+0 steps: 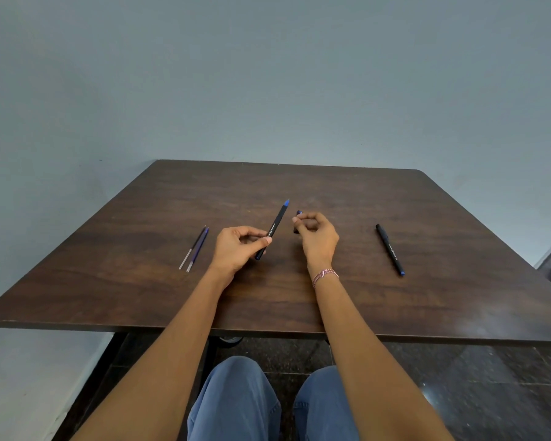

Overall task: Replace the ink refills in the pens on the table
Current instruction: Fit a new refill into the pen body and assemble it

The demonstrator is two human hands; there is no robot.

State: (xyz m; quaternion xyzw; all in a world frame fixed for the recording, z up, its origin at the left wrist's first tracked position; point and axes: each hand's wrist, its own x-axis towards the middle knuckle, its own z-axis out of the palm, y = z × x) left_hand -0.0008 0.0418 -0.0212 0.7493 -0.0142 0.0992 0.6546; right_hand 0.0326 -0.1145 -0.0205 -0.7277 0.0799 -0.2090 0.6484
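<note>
My left hand [236, 248] pinches the lower part of a black pen [275, 226] with a blue tip; the pen points away from me, uncapped. Just to its right, my right hand [317, 233] curls round a small dark cap [298, 214], mostly hidden by the fingers. A second black pen [390, 249], capped, lies on the right side of the brown table [299, 186]. Two thin ink refills [195, 249] lie side by side on the left side of the table, one dark, one blue.
The table's near edge [268, 332] runs just above my knees in blue trousers [236, 399]. A plain grey-blue wall [268, 90] stands behind the table. Dark floor tiles [474, 377] show below on the right.
</note>
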